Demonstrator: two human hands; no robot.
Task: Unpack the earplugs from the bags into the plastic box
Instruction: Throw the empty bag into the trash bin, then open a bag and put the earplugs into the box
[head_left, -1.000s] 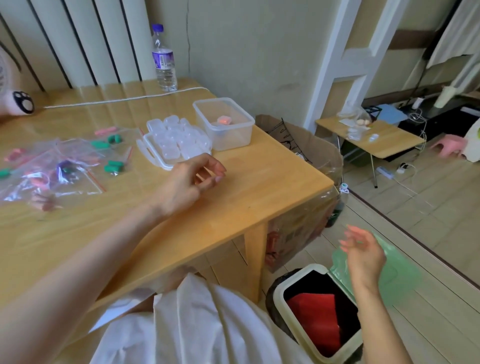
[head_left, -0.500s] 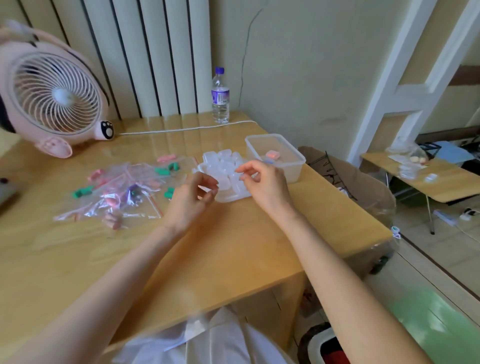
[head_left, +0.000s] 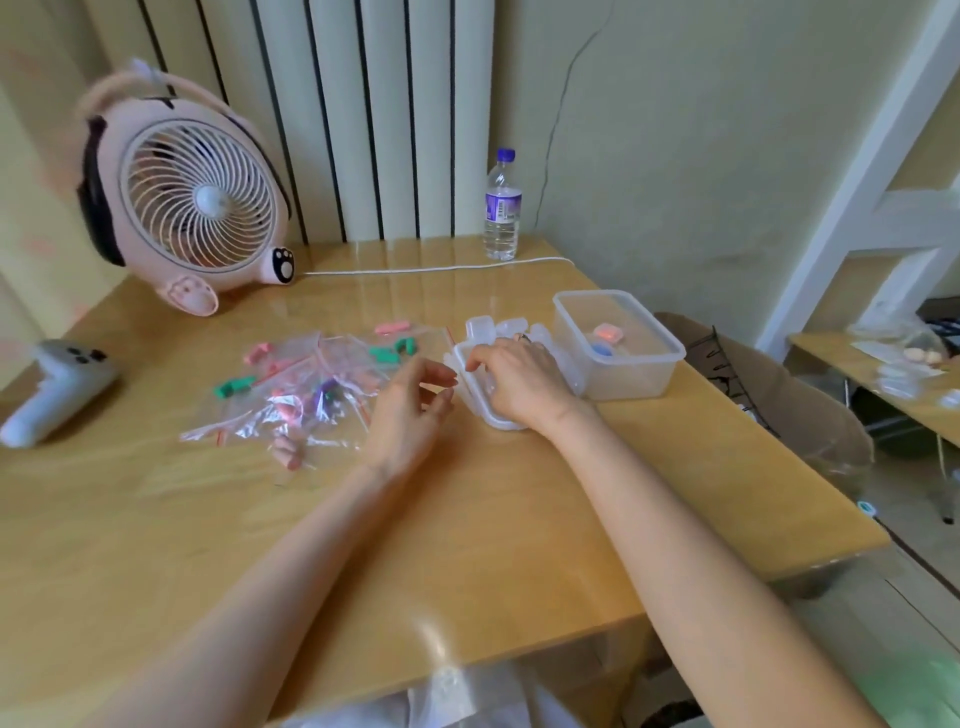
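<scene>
Right grip (head_left: 524, 382) lower, plastic box (head_left: 644, 382) beside

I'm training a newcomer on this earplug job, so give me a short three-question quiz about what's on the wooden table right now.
1. True or false: the clear plastic water bottle stands inside the clear rectangular plastic box.
2. What does the right hand rest on? A: a laptop. B: small clear plastic cases. C: a book.
3. Fill in: inside the box lie a pink item and a ____ one.
Key: 1 false; 2 B; 3 blue.
</scene>
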